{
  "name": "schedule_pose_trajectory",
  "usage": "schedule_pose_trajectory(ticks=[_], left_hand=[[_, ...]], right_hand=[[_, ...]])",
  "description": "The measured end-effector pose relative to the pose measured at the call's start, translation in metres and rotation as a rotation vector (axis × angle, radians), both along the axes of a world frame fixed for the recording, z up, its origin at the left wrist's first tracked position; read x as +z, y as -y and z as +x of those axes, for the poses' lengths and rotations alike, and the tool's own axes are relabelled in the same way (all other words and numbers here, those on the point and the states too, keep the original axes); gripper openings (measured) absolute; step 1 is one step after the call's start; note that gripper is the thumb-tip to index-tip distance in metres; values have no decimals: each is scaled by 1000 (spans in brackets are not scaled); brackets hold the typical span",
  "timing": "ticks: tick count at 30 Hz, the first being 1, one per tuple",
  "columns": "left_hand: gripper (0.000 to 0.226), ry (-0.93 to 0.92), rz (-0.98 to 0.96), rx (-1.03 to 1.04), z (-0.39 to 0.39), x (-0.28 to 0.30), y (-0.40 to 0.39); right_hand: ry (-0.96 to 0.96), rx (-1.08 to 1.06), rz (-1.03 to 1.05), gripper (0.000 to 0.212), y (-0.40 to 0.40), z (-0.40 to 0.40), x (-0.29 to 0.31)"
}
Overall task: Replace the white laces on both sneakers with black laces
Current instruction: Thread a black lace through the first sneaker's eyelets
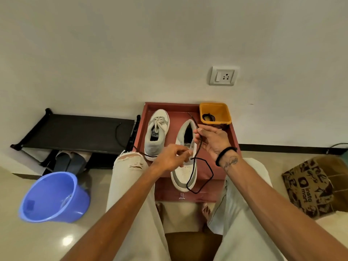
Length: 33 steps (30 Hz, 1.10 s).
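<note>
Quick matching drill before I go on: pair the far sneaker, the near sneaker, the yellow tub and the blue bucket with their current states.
Things:
1. far sneaker
2. near sneaker
3. yellow tub
4. blue bucket

States:
A. holds a coiled black lace
B. white lace in place
C. on the floor beside the left knee
D. white lace gone, black lace being threaded by the left hand and right hand

Pairs: 1-B, 2-D, 3-A, 4-C

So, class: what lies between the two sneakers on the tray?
In the head view, only bare red tray lies between the white-laced sneaker and the other sneaker.
</note>
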State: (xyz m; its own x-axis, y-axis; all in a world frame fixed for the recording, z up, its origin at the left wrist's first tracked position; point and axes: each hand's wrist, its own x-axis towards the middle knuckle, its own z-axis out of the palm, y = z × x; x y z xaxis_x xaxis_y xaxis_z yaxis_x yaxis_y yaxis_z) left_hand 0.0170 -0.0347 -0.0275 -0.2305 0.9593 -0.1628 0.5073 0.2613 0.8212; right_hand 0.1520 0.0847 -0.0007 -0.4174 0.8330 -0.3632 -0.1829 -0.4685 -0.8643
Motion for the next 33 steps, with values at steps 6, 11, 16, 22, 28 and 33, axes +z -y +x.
schedule_pose_trajectory(ticks=[6,11,16,22,28,33], left_hand=[[21,-84,-87,386,-23,-37,8],[29,-173,-90,330,-14,-53,-3],[46,-502,-71,389,7,-60,-16],[38,-429,-49,417,11,-54,-25],[24,-366,-51,426,16,-44,-14],[15,-222,7,482,26,-47,2]], right_hand=[[182,-10,25,29,-17,8,-32],[215,67,108,6,-19,0,-36],[379,120,192,9,-18,-7,-44],[535,183,491,9,-10,3,-53],[588,195,398,8,15,-2,-68],[693,195,519,12,35,-7,-86]])
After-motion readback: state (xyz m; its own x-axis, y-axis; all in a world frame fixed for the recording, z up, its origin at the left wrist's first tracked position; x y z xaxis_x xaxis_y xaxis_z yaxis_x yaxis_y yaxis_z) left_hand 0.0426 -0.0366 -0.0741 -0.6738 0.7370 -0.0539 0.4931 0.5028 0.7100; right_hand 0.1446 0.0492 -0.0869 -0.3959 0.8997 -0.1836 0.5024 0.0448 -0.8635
